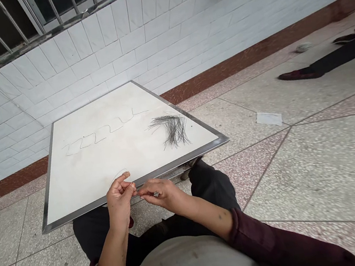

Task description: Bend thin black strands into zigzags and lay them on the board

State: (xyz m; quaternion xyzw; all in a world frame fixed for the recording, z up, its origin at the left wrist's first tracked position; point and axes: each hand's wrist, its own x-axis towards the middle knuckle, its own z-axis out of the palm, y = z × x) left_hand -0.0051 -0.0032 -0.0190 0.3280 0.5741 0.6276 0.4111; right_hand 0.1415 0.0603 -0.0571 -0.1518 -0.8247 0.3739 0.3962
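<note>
Hands: left hand (120, 198) and right hand (162, 192), both pinched shut, fingertips meeting over the near edge of the white metal-framed board (81, 184); anything held between them is too fine to tell. Item: bundle of dark hair strands (172, 129), lying on the board well ahead and to the right of the hands. It is nearer the right hand, with its long axis running far-to-near and its tips fanned.

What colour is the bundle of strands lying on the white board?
The bundle is black; the head view shows it best.
</note>
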